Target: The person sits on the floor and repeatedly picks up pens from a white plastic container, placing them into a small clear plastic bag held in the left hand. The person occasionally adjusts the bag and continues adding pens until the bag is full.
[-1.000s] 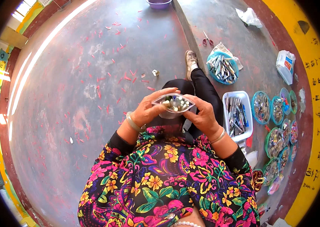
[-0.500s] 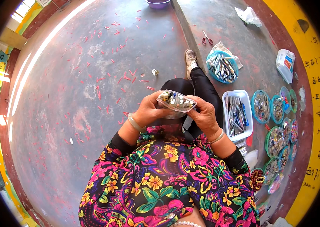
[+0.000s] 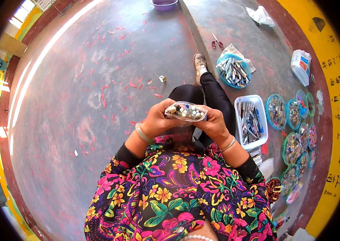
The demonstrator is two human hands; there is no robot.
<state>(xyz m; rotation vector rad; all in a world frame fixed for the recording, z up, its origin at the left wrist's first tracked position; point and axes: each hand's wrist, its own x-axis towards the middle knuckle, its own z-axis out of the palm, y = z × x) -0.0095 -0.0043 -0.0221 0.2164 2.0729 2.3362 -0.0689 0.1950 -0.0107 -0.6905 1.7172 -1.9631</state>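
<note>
Between my two hands, above my lap, is a clear plastic bag (image 3: 186, 111) with its mouth spread open toward me. Packed inside stand several slim pieces whose round ends show white, black and blue; their kind is too small to tell. My left hand (image 3: 158, 119) is closed on the bag's left edge, a bangle on that wrist. At the other edge, my right hand (image 3: 215, 123) pinches the bag, thumb below and fingers folded. The bag's lower part is hidden behind its front rim and my hands.
To the right stand a white bin (image 3: 262, 118) of pens and a blue basket (image 3: 248, 76) of pens. Beyond are several round containers (image 3: 276, 127) of small items. Scissors (image 3: 217, 41), a white plastic bag (image 3: 261, 17) and a purple basin (image 3: 164, 6) lie farther off. Red scraps dot the floor (image 3: 57, 132).
The bag's mouth has tilted and dropped slightly, flattening into a narrower oval. Both hands keep their hold. The whole view has shifted a little.
</note>
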